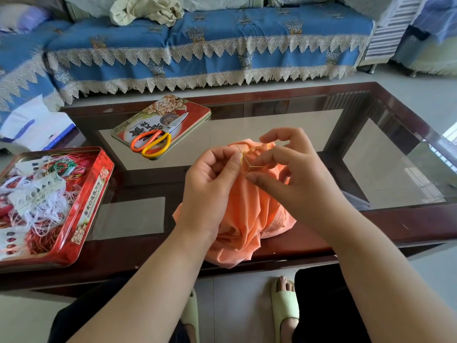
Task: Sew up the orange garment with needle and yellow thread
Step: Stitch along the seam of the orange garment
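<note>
Near the front edge of a dark wood-framed glass table [408, 134]: a bunched orange garment [249, 219], its lower folds spilling over that edge toward the lap. Bare glass to the right of the garment, out to the table's right rim. To the left, more crowded: an open red tin [81, 209] full of tangled threads, overhanging the left front corner. Beyond it, toward the table's far side, a tin lid [195, 112] lying flat with orange-and-yellow-handled scissors [158, 139] on top (blades pointing to the far right). Behind the table a strip of pale floor, then a sofa under a blue lace-edged cover [210, 40].

Both forearms reaching in from below, meeting over the top of the garment. Left hand [210, 179] knuckles up, fingers curled, thumb and forefinger pinching a fold of the fabric at the stitching spot. A thin needle [239, 148] showing just beside those fingertips, angled up and away; whether pinched by them or merely stuck in the cloth, cannot tell. Right hand [286, 164] arched above the garment, fingers bent and spread, with the yellow thread [254, 166] running taut from the seam to the middle finger and bending there in a sharp angle, hooked or pinched against it. Below the table edge, two feet in pale green slippers [285, 308] on the floor.
</note>
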